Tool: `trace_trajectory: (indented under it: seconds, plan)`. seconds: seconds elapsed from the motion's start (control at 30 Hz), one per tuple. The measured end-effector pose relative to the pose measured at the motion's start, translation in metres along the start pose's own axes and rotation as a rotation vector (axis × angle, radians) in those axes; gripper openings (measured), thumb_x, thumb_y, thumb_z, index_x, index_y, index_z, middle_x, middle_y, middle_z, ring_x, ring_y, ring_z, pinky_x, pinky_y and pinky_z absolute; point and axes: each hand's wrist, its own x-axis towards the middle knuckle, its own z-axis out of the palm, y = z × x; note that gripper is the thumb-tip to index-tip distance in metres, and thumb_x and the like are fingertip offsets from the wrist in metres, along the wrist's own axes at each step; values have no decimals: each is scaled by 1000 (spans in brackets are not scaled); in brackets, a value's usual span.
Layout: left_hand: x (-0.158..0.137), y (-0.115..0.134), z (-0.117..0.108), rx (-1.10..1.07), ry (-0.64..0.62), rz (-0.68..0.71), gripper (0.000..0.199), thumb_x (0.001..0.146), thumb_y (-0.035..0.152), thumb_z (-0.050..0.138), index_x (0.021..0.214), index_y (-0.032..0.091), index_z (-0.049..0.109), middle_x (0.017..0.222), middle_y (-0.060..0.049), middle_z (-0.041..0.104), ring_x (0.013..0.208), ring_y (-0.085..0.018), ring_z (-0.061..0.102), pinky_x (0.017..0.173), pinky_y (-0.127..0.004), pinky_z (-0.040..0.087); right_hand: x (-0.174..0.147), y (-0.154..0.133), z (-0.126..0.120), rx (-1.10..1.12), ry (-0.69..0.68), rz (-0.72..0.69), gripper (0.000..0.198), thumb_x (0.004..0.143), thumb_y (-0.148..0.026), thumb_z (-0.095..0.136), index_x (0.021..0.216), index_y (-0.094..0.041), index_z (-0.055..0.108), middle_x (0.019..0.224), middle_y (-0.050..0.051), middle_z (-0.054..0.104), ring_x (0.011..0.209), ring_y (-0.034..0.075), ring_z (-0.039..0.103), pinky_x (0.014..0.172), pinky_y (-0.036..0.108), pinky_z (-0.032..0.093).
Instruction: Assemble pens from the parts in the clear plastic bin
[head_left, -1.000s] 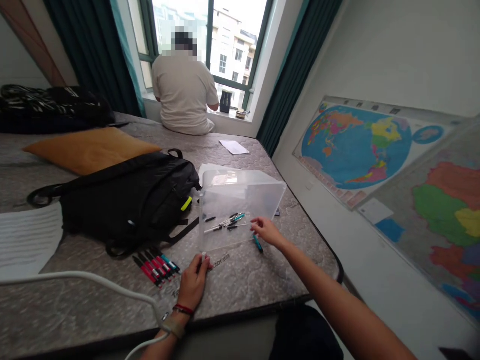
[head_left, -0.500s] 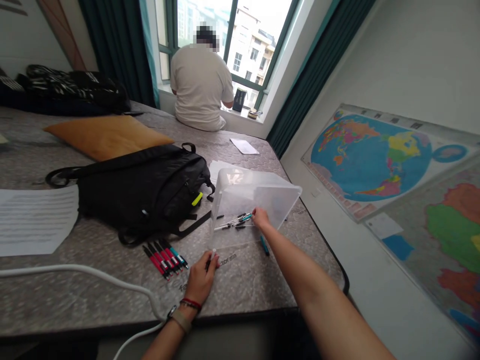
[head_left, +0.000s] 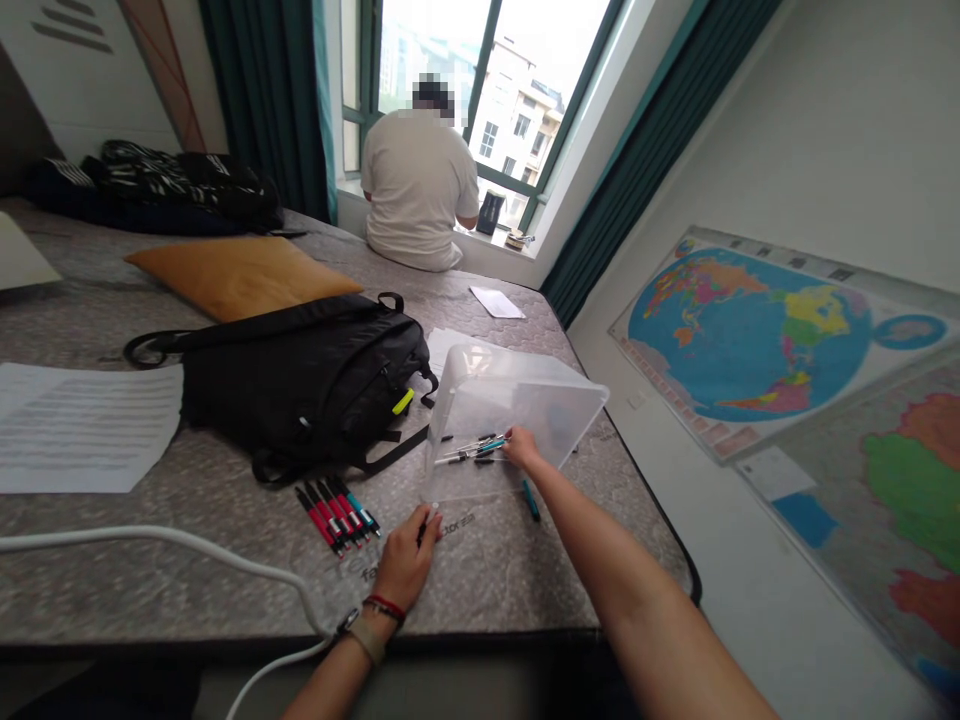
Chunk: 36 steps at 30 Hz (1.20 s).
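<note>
Loose pens (head_left: 466, 455) are lying inside a clear plastic box (head_left: 544, 402), which is resting on its side with its mouth facing the person. The right hand (head_left: 519, 447) is sitting just inside that mouth, thumb and fingertips bunched nearly together at the end of a teal pen (head_left: 493, 446); whether they are gripping it, I cannot tell. Pinching a single barrel nearer its middle would probably be disturbing its neighbours less, and keeping the wrist low would be sparing the upper wall a knock. The left hand (head_left: 409, 560) is resting just in front of the box, its fingers curling closed around a slim, pale-tipped object (head_left: 434, 508), likely a pen. Another pen (head_left: 531, 500) is lying near the right forearm, while a row of red and teal pens (head_left: 334, 515) is lying left of the left hand, near a black backpack (head_left: 300, 390).
</note>
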Motion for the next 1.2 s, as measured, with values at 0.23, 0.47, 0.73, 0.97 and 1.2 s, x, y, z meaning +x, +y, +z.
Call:
trace_trajectory:
  seconds: [0.23, 0.47, 0.73, 0.97, 1.2]
  plan:
    - [-1, 1, 0, 5, -6, -13, 30, 97, 45, 41, 91, 24, 61, 79, -2, 71, 77, -19, 69, 70, -27, 46, -47, -17, 2, 220, 36, -75, 33, 84, -23, 48, 108, -12, 69, 87, 8, 72, 84, 21, 66, 78, 31, 51]
    - [-2, 5, 0, 7, -21, 12, 31, 98, 45, 39, 96, 23, 61, 80, -2, 71, 76, -19, 69, 71, -27, 46, -145, -38, 15, 806, -366, -339, 32, 82, -41, 64, 101, -15, 70, 74, 3, 68, 69, 18, 65, 61, 28, 52]
    - [-5, -7, 7, 111, -26, 74, 31, 100, 41, 34, 105, 23, 58, 81, -3, 69, 77, -20, 67, 71, -28, 45, -161, -58, 15, 562, -335, -504, 17, 85, -26, 63, 95, -19, 74, 89, 5, 70, 80, 18, 64, 72, 30, 51]
    - [-3, -16, 10, 128, -61, 101, 30, 102, 38, 32, 112, 23, 56, 84, -3, 69, 79, -19, 67, 71, -28, 45, -170, -54, 18, 449, -269, -580, 18, 88, -19, 61, 98, -20, 76, 94, 6, 70, 90, 20, 65, 84, 34, 50]
    - [-4, -17, 9, 142, -86, 104, 27, 102, 33, 33, 115, 23, 54, 85, -3, 70, 79, -19, 68, 70, -28, 45, -180, -50, 28, 453, -248, -531, 23, 87, -21, 61, 105, -22, 74, 98, 6, 68, 91, 19, 65, 78, 31, 53]
